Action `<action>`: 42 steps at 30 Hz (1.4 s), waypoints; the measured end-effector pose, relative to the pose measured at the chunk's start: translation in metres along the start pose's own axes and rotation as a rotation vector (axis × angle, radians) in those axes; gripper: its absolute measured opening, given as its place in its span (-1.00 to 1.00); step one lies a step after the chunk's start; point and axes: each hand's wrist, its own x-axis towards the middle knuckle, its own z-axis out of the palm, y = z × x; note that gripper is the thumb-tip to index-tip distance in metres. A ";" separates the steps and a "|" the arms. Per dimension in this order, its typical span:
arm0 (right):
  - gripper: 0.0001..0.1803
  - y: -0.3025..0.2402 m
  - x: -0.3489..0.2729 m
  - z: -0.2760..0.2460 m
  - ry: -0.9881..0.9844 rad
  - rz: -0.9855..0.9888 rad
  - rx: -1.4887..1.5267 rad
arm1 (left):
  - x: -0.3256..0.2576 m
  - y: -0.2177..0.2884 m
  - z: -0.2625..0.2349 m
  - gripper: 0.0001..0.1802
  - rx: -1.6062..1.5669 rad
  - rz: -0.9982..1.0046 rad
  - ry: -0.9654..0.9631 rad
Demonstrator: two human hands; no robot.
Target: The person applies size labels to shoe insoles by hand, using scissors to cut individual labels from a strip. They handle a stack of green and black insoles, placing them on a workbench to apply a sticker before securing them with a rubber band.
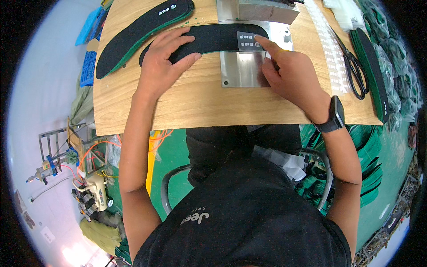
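Note:
A black insole (209, 38) with a green underside lies across the table, its right part over a metal plate (242, 71). On that part rests a small clear film (243, 44) with white print. My left hand (164, 58) lies on the insole's left part, open with its fingers spread. With the index finger stretched out, my right hand (289, 66) touches the film's right edge. Its thumb is apart from that finger, and the other fingers are curled and partly hidden. I see nothing held in either hand.
Stacked black and green insoles (142, 38) lie at the left and more insoles (371, 73) at the right. Black scissors (354, 71) rest beside a strip of printed film (331, 53). A metal block (267, 11) stands over the plate's far side. Bagged insoles (400, 80) are heaped farther right.

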 end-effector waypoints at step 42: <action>-0.69 -0.007 -0.081 -0.017 0.231 0.197 0.484 | -0.002 0.004 0.000 -0.63 -0.030 -0.049 -0.022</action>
